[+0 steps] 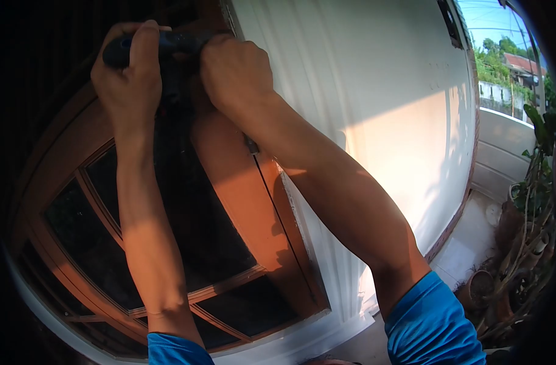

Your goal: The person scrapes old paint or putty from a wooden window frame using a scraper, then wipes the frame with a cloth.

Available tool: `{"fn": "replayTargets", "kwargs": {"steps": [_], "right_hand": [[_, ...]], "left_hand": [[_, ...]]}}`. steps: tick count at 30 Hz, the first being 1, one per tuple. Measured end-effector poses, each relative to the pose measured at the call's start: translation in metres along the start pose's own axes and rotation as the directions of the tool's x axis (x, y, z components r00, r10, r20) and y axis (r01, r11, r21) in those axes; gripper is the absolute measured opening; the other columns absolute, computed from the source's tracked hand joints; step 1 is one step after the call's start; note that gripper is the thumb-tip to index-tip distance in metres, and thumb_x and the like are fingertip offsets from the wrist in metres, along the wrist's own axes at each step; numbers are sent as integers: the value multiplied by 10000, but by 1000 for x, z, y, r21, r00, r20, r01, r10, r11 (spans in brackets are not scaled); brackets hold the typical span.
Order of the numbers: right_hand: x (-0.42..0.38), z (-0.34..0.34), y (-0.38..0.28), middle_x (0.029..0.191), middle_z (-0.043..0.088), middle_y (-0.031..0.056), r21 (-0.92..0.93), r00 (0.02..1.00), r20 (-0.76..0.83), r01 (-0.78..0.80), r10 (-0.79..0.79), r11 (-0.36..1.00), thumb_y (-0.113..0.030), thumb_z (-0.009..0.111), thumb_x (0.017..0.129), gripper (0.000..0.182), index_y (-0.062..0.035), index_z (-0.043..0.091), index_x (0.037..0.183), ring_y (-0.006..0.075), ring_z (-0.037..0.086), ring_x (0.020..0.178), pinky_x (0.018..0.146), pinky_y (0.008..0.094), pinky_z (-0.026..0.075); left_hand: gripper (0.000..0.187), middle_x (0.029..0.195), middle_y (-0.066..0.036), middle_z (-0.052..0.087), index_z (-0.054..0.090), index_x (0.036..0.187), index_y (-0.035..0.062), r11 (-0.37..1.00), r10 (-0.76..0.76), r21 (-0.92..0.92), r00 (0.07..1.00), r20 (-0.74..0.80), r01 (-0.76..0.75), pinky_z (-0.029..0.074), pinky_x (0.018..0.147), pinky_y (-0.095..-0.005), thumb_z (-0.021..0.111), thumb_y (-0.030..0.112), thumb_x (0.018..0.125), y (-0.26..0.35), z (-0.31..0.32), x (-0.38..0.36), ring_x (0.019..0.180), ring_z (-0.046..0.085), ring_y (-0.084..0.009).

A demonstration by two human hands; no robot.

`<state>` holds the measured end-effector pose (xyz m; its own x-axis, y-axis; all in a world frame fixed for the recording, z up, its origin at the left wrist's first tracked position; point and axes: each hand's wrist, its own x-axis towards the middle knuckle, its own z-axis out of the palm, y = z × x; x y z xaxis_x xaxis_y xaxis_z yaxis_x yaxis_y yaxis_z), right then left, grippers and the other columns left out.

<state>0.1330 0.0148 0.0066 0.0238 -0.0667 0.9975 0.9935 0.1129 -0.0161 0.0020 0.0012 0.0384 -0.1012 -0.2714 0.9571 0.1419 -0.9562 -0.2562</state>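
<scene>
Both my arms reach up to a dark, rounded tool (pixel 179 42) at the top left, near the upper part of a brown wooden frame (pixel 229 176) with dark glass panes. My left hand (pixel 132 73) is wrapped round the tool's thick left end, its thumb laid over it. My right hand (pixel 236 70) is closed at the tool's other end, close to the frame's edge beside the white wall. Shadow and my right hand hide the tool's tip and what it touches. A small metal hinge (pixel 251 145) shows below my right hand.
A white wall (pixel 363 79), partly sunlit, stands right of the frame. At the far right are a low white wall (pixel 502 143), plants (pixel 539 158) and a pot (pixel 477 289) on a pale tiled floor (pixel 463 243). A roof (pixel 524 64) shows beyond.
</scene>
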Motion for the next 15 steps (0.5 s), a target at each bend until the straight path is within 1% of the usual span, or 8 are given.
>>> {"fn": "replayTargets", "kwargs": {"steps": [2, 4, 5, 8, 11, 12, 14, 15], "right_hand": [[7, 1, -1, 819, 673, 179, -4, 1000, -10, 5, -5, 1000, -106, 607, 802, 174, 40, 663, 878, 281, 710, 722, 577, 346, 569], [-6, -3, -4, 826, 676, 182, -1, 998, 48, -27, 27, 1000, -111, 607, 806, 176, 43, 662, 874, 283, 710, 719, 578, 348, 569], [-12, -5, -6, 829, 677, 184, -1, 997, 71, -40, 40, 999, -113, 607, 808, 178, 44, 661, 872, 283, 710, 717, 578, 349, 569], [-41, 2, -4, 827, 674, 176, -16, 996, 88, -26, 28, 1000, -125, 610, 810, 182, 42, 663, 858, 281, 711, 718, 575, 350, 568], [-24, 6, -2, 827, 676, 187, 3, 1000, 6, -9, 9, 1000, -126, 607, 810, 195, 53, 659, 869, 285, 713, 715, 573, 355, 567], [-16, 6, -1, 827, 677, 193, 0, 1000, 6, -5, 5, 1000, -127, 606, 811, 203, 58, 656, 878, 286, 713, 714, 574, 359, 567], [9, 2, 0, 827, 678, 203, -16, 1000, -7, 20, -20, 1000, -129, 603, 813, 219, 69, 649, 895, 290, 715, 712, 575, 367, 567], [12, -1, 0, 829, 679, 204, -6, 1000, 14, 12, -12, 1000, -130, 602, 815, 221, 70, 649, 897, 289, 715, 712, 576, 368, 568]], "left_hand": [[163, 804, -40, 700, 645, 851, -2, 999, -40, 5, 999, 21, 40, 457, 656, -217, 619, 152, 898, 1, -1, 12, 712, 581, -57], [160, 806, -44, 702, 646, 850, 0, 999, -42, -28, 998, 44, 43, 461, 660, -217, 618, 150, 898, 2, -5, -3, 717, 588, -60], [158, 807, -45, 702, 646, 850, 1, 998, -37, -46, 998, 52, 39, 463, 661, -218, 617, 150, 898, 3, -7, -12, 719, 591, -62], [154, 812, -51, 705, 643, 853, 1, 1000, 21, -11, 998, 59, -20, 466, 665, -217, 616, 145, 900, 8, -14, -41, 727, 598, -62], [152, 810, -48, 705, 641, 854, 1, 999, 37, -3, 999, 15, -37, 471, 660, -219, 615, 142, 902, 2, -9, -29, 722, 605, -66], [155, 802, -40, 700, 644, 857, -1, 997, 83, 0, 996, -13, -83, 462, 640, -209, 618, 145, 902, -6, -4, -17, 704, 598, -62], [158, 795, -33, 694, 645, 858, -1, 1000, 15, -18, 1000, -9, -15, 452, 631, -199, 622, 149, 901, -8, 1, 9, 698, 591, -56], [159, 792, -30, 691, 645, 859, -2, 999, -32, -22, 999, 0, 32, 448, 626, -194, 623, 150, 900, -5, -1, 15, 695, 588, -53]]}}
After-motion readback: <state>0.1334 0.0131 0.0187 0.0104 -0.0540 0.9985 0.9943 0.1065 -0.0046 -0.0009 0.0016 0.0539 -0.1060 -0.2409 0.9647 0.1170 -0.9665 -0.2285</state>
